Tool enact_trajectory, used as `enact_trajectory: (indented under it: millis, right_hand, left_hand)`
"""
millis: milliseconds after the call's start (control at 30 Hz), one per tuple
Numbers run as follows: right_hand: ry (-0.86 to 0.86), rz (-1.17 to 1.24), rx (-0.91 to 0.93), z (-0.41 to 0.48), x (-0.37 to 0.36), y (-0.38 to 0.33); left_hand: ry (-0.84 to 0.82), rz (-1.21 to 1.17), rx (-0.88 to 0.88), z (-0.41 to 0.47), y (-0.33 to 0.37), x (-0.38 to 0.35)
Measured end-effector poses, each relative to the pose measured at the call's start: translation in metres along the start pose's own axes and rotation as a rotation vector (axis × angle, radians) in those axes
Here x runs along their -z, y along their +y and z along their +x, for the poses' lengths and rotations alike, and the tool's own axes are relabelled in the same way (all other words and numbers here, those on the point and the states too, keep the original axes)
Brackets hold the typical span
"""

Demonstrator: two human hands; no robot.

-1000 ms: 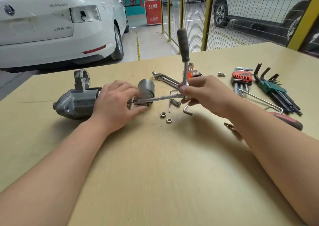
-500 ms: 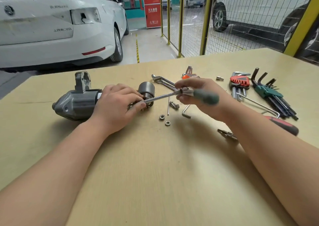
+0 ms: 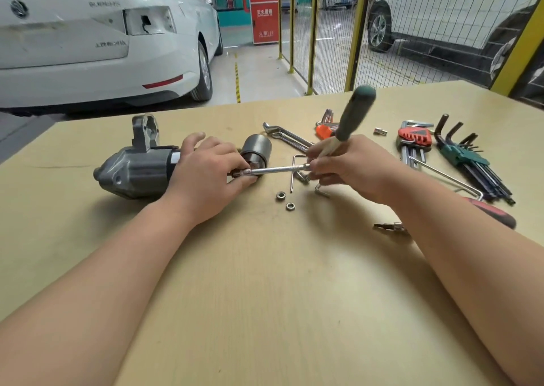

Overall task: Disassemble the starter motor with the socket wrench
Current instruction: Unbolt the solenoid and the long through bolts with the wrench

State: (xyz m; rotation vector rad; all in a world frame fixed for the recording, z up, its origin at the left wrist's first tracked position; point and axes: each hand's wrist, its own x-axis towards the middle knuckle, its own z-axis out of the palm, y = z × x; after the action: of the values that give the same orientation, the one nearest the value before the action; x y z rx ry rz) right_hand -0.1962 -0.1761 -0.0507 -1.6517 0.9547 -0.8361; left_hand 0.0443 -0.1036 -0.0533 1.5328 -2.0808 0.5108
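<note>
The grey cast-metal starter motor (image 3: pixel 138 170) lies on its side on the pale wooden counter (image 3: pixel 265 297), left of centre. Its rounded nose housing points left and a mounting ear stands up at the back. The dark steel cylinder (image 3: pixel 257 148) at its right end peeks out past the knuckles. The left hand (image 3: pixel 206 176) is clamped over the motor's body, fingers curled down at the end where the tool meets it. The right hand (image 3: pixel 353 167) is wrapped around the head of the socket wrench (image 3: pixel 354 111), whose dark green handle tilts up and away, a bit blurred. Its chrome extension bar (image 3: pixel 279 170) runs level and leftwards into the left fingertips. Two small silver nuts (image 3: pixel 281 195) sit loose on the counter just in front of the bar. Off to the right lie a red-holder hex key set (image 3: pixel 415 138) and a green-holder hex key set (image 3: pixel 459 154).
</note>
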Motion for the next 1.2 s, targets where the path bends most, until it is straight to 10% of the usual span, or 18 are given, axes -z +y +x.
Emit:
enact_trajectory:
  millis: [1200]
  right_hand:
    - [0.142,0.036,0.006,0.001,-0.008,-0.002]
  left_hand:
    - [-0.089,-0.186,0.058,0.004,-0.001,0.008]
